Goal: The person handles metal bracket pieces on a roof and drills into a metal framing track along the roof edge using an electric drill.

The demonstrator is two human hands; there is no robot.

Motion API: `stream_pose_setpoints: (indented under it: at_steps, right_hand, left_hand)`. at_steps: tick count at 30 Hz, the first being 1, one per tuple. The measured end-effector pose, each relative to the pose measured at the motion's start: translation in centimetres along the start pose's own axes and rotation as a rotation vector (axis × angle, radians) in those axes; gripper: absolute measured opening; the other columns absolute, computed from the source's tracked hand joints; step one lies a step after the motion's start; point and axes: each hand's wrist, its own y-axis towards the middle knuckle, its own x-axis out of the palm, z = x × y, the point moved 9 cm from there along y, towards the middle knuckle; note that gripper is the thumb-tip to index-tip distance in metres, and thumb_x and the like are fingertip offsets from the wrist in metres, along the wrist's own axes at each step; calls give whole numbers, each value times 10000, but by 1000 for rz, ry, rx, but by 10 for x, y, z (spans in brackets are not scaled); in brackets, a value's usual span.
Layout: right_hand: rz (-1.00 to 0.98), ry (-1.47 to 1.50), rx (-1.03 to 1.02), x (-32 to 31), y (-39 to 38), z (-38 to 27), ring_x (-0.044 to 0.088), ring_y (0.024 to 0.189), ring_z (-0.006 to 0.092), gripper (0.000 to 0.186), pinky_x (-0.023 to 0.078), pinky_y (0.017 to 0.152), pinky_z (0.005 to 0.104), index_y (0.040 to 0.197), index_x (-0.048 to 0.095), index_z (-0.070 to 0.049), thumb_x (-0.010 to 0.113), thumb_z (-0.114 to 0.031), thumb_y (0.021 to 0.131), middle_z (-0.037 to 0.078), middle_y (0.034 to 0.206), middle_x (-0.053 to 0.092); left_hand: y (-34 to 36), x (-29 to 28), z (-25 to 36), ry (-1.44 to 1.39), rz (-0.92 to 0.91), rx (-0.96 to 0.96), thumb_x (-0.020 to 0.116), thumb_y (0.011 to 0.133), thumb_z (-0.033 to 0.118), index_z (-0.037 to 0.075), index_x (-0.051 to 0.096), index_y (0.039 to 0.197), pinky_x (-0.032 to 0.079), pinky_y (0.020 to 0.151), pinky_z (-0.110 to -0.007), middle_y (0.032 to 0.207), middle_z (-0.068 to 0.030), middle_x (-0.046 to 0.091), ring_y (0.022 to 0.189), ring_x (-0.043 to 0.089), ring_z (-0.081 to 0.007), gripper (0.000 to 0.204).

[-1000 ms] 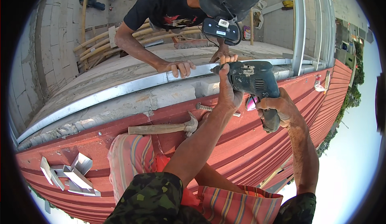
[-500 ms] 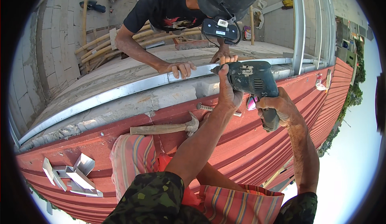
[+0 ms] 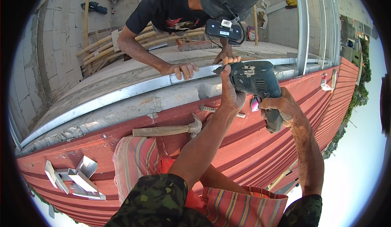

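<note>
My right hand (image 3: 280,108) is wrapped round the handle of a dark green power drill (image 3: 253,77), its body lying level and its nose pointing left. My left hand (image 3: 233,91) holds the drill near its front, with the thumb beside the chuck. The drill's tip meets a long silvery metal channel (image 3: 134,87) that lies along the top of a block wall; the exact contact point is hidden. Across the wall, a co-worker's hand (image 3: 184,71) presses on the channel just left of the drill. Another hand of that person (image 3: 222,55) is partly hidden behind it.
A claw hammer (image 3: 171,130) and a second tool with a ribbed shaft (image 3: 208,108) lie on the red corrugated roof (image 3: 244,145). Short metal channel offcuts (image 3: 77,177) rest at lower left. Upright metal studs (image 3: 302,27) stand at right. Bamboo poles (image 3: 97,51) lie beyond the wall (image 3: 171,98).
Almost nothing differs. The view has shifted very slightly; both hands, the drill and the co-worker's hands keep their places on the channel.
</note>
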Motion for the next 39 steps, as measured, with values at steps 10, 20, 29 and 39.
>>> stream_pose_setpoints:
  at_steps: [10,20,29,39]
  right_hand:
    - [-4,-12,8,1,0,1,577,583,161,255,466,529,345,806,655,39,693,-184,688,95,678,610]
    - [6,8,-8,3,-2,-2,570,578,164,256,458,536,339,796,646,41,697,-184,682,90,672,606]
    - [23,-10,4,2,-4,-3,566,557,168,250,456,526,333,762,647,42,707,-186,679,95,649,602]
    - [9,-1,-3,4,-3,-2,581,583,170,280,465,543,338,788,638,56,715,-187,671,105,668,611]
  left_hand:
    - [0,-1,2,53,36,7,717,799,513,159,448,1342,498,996,-331,1237,36,561,1147,575,-129,702]
    - [2,-2,1,-6,-14,10,720,815,460,191,490,1320,411,1097,-375,1276,23,546,1302,459,-176,616]
    - [-3,-5,-2,-3,20,-44,677,849,477,194,484,1340,414,1092,-381,1346,7,529,1308,464,-171,599]
    - [2,-5,1,-6,-7,0,684,842,480,179,495,1303,420,1083,-372,1314,9,539,1286,474,-163,582]
